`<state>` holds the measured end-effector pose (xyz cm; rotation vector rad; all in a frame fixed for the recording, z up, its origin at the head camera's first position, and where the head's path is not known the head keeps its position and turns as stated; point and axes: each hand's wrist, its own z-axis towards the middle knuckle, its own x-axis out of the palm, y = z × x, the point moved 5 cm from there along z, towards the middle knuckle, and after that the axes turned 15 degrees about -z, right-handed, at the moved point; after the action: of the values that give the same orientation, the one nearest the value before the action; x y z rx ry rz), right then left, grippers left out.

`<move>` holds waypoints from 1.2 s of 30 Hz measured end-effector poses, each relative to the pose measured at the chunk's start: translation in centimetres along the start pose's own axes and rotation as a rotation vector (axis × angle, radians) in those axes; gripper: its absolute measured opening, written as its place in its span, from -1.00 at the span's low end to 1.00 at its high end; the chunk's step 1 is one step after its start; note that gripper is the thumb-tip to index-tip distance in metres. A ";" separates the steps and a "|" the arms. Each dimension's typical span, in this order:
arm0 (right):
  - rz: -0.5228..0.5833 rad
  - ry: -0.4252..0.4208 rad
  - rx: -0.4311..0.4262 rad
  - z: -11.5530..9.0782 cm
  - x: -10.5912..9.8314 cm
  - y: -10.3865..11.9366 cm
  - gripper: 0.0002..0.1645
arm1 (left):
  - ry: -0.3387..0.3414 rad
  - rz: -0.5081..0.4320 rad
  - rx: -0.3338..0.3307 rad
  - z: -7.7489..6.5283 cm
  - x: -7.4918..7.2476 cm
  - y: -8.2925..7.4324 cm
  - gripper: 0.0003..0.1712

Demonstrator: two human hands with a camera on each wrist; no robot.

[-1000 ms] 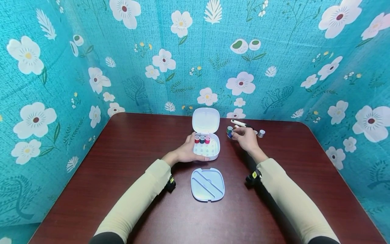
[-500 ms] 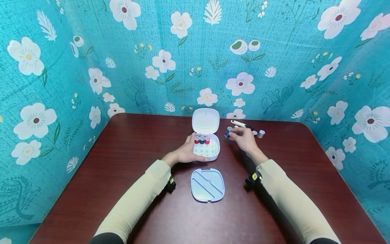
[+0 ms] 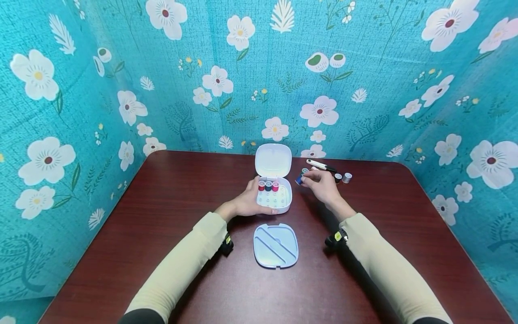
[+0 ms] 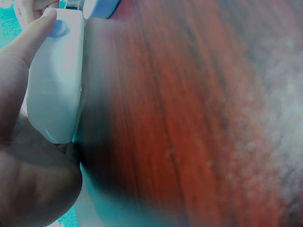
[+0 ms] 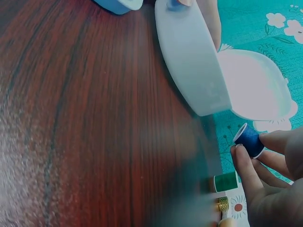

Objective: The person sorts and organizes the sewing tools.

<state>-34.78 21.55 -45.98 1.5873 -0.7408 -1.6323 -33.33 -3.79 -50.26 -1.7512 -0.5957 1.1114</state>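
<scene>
A white sewing box (image 3: 286,204) stands on the table with its lid (image 3: 273,160) raised. Red, dark blue and pink thread spools (image 3: 269,186) fill its back row, in front of bare pegs. My left hand (image 3: 247,201) grips the box from its left side, thumb along the front wall as the left wrist view also shows. Between the thumb and fingers of my right hand (image 3: 323,186) is a blue thread spool (image 5: 249,140), pinched and tilted, just right of the box. A green spool (image 5: 226,182) stands behind that hand.
A light blue tray insert (image 3: 276,245) with diagonal ribs lies in front of the box. Right of the box are a white-and-black tool (image 3: 321,165), a black spool (image 3: 337,178) and a grey spool (image 3: 347,177). A floral curtain hangs behind the table.
My right hand has drawn the blue spool leftward from beside the green one, toward the box, and the spool has tipped. The left hand and box have stayed put.
</scene>
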 end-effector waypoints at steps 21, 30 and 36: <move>-0.102 0.013 -0.047 -0.1 1.3 1.1 -0.71 | -0.004 0.005 0.012 -1.0 -0.1 -1.3 0.56; -0.142 -0.021 -0.111 0.0 1.5 2.2 -0.75 | -0.007 -0.006 0.057 -1.0 -0.1 -1.4 0.52; -0.272 -0.048 -0.188 0.1 1.8 3.0 -0.81 | -0.003 -0.009 0.072 -1.0 -0.1 -1.5 0.50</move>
<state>-34.55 18.32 -44.53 1.5688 -0.3929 -1.8804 -32.36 -3.72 -48.77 -1.6843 -0.5585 1.1163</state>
